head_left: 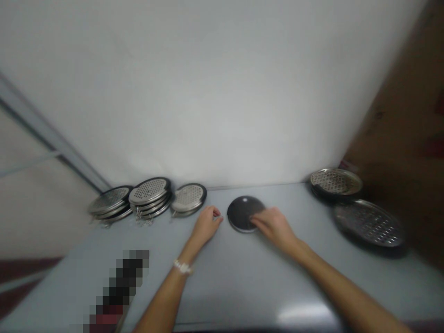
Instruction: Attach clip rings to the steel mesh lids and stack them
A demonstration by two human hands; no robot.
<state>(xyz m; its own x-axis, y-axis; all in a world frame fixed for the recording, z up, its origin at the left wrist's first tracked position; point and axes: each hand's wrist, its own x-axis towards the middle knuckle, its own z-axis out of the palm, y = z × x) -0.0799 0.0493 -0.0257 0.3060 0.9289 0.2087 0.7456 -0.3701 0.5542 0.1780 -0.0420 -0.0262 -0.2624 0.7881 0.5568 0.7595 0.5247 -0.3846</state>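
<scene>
A dark round disc (243, 210) with a metal rim lies flat on the table between my two hands. My right hand (274, 226) reaches over its right side, fingertips pinched together at the upper face. Whatever those fingertips hold, if anything, cannot be made out. Just left of the disc, my left hand (208, 222) is closed in a pinch, apart from the rim. A tiny light-coloured bit shows at its fingertips, too small to name. A pale bracelet (183, 267) circles my left wrist.
Perforated metal discs with black edges stand left: one single disc (189, 198), a middle stack (151, 194) and a far stack (113, 201). Small metal bits hang from their rims. Right are a round perforated piece (336, 182) and another (369, 224). A white wall (222, 92) rises behind.
</scene>
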